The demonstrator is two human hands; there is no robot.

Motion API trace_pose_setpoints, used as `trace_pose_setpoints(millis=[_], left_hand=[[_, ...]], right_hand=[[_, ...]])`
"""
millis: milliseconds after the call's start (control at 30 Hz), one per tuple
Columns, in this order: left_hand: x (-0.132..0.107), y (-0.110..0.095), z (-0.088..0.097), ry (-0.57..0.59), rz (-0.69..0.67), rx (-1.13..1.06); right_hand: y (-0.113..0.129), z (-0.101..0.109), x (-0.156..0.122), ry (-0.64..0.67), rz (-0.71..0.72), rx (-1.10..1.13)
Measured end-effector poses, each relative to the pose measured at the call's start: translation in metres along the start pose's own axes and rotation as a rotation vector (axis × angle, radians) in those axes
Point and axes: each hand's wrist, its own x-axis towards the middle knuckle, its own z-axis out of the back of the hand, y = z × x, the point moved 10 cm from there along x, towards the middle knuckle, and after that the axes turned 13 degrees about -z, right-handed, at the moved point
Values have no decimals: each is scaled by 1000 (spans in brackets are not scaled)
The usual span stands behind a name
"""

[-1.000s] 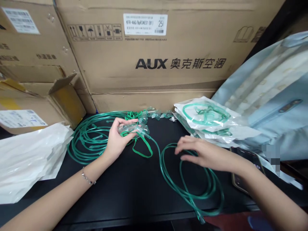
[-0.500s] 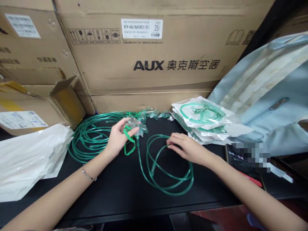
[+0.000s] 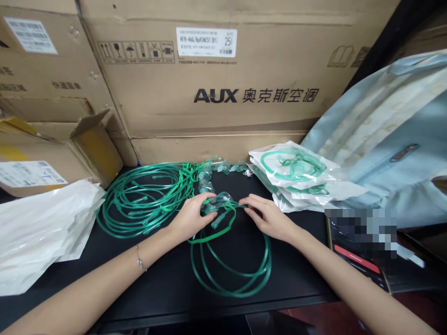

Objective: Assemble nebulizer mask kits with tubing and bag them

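A clear plastic mask [image 3: 219,203] with a green strap and a coil of green tubing [image 3: 232,265] lies on the black table [image 3: 167,279] in front of me. My left hand [image 3: 191,217] has its fingers curled round the mask's left side. My right hand [image 3: 267,216] rests on the coil's top right, its fingertips pinching the tubing beside the mask. Both hands nearly meet over the mask.
A pile of loose green tubing [image 3: 146,197] lies to the left, with white empty bags [image 3: 38,228] beyond it. Sealed packs of tubing [image 3: 296,170] are stacked at the right. Cardboard boxes [image 3: 223,88] wall the back. A pale blue bag [image 3: 391,139] leans at the right.
My left hand brought the mask rightward and down onto the coil. My right hand pulled the tubing leftward into a tighter coil; both hands now meet at its top.
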Motion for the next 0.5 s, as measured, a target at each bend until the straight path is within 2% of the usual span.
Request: trace_pose_setpoints(millis=[200, 500], left_hand=[[-5, 0, 14, -102, 43, -18], [1, 1, 11, -126, 6, -63]], right_hand=[[-3, -14, -1, -9, -5, -190], [-11, -22, 10, 34, -36, 1]])
